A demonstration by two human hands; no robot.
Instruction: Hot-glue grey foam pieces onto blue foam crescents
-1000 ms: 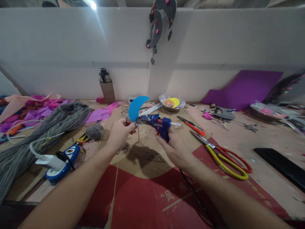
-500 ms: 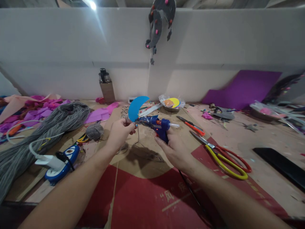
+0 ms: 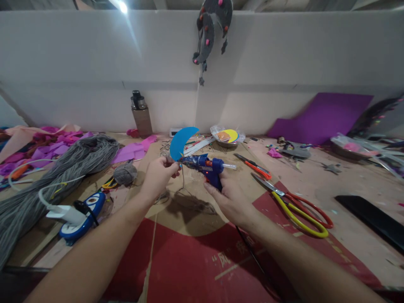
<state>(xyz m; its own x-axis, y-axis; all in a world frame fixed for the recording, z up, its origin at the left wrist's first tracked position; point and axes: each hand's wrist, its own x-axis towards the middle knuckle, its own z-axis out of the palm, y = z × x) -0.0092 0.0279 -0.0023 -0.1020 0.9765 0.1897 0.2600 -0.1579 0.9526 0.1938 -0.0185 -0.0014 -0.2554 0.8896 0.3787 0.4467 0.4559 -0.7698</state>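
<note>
Pinched in the fingers of my left hand point(image 3: 162, 174) is the lower end of a blue crescent moon cutout point(image 3: 180, 142), its other tip pointing up and right. My right hand point(image 3: 232, 195) is wrapped round the handle of a blue hot glue gun point(image 3: 213, 168). The gun's nozzle meets the crescent's lower part close to my left fingertips; whether it touches is hard to make out. A clear glue stick point(image 3: 229, 166) sticks out of the gun's back. Grey yarn point(image 3: 183, 181) hangs below the crescent onto the cardboard point(image 3: 189, 225).
Scissors point(image 3: 292, 204) and an orange utility knife point(image 3: 255, 167) lie to the right, beyond them a black phone point(image 3: 369, 219). On the left are a power strip point(image 3: 80, 223), a grey yarn ball point(image 3: 125, 174) and a yarn skein point(image 3: 63, 176). A bottle point(image 3: 141, 115) stands behind.
The glue gun has shifted very slightly left, toward the crescent. My left hand and the crescent stay nearly still.
</note>
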